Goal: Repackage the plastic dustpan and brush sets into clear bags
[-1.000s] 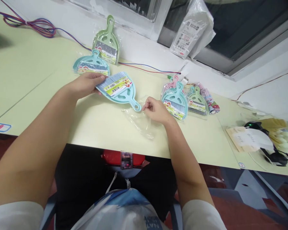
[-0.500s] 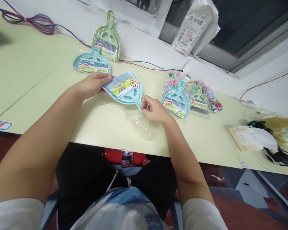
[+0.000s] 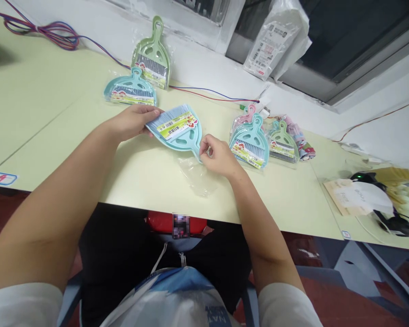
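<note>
My left hand (image 3: 131, 121) grips the wide bristle end of a light blue mini dustpan-and-brush set (image 3: 177, 129) with a green and red label, held just above the pale green table (image 3: 54, 118). My right hand (image 3: 218, 156) is closed in a pinch at the mouth of a clear plastic bag (image 3: 196, 175), right at the set's handle tip. The rest of the bag lies crumpled on the table below the handle.
Two bagged sets lie at the back, one blue (image 3: 131, 90) and one green (image 3: 152, 56). A pile of several more sets (image 3: 252, 141) sits right of my right hand. Red and blue wires (image 3: 204, 94) run along the wall. Papers and a black device (image 3: 364, 197) lie far right.
My right hand moved left with the bag's mouth up to the handle tip. The set shifted slightly toward it, and the bag bunched closer under the handle.
</note>
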`<state>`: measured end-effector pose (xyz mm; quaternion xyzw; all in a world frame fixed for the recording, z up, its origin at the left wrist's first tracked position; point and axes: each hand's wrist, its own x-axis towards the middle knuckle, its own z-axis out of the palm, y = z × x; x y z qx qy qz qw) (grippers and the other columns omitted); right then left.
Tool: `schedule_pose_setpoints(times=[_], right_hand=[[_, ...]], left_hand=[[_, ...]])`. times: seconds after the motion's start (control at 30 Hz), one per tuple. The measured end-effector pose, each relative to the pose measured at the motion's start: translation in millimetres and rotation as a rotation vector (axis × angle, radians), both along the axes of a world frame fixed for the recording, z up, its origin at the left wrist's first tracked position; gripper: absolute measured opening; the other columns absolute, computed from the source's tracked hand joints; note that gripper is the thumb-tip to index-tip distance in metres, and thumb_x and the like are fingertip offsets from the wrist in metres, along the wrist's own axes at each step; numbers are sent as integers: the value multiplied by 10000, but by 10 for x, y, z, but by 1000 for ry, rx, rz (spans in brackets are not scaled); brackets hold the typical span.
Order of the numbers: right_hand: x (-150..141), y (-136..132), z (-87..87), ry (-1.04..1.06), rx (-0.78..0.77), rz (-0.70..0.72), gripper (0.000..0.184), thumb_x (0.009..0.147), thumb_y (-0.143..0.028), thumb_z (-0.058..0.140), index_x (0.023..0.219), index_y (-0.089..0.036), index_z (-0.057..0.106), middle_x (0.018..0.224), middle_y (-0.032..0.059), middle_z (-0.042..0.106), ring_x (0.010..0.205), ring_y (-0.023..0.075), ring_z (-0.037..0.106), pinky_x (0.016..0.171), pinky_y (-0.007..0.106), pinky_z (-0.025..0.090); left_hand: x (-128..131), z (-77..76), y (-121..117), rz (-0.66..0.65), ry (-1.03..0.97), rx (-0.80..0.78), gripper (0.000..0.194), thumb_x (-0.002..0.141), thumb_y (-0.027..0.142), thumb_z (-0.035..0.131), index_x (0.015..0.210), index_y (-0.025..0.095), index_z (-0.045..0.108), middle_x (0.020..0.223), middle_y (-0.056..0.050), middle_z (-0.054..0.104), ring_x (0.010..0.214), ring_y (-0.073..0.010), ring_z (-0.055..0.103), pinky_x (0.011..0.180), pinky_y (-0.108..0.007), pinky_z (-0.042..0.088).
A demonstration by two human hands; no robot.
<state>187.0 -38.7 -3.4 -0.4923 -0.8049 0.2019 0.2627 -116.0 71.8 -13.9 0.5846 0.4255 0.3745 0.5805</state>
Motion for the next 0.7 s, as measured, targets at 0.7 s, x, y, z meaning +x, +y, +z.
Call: schedule_pose_setpoints(times=[0.7], right_hand=[[-45,33,-7,116,20,-6,151,826,-146,548,929,-255,531,993,27,720,878,198,657,831,358,530]], left_hand=[[267,-82,-90,-127,-39,-79,264,931,363,780,1080,162,862,935,-135,787,657,-186,680,503,-247,511]])
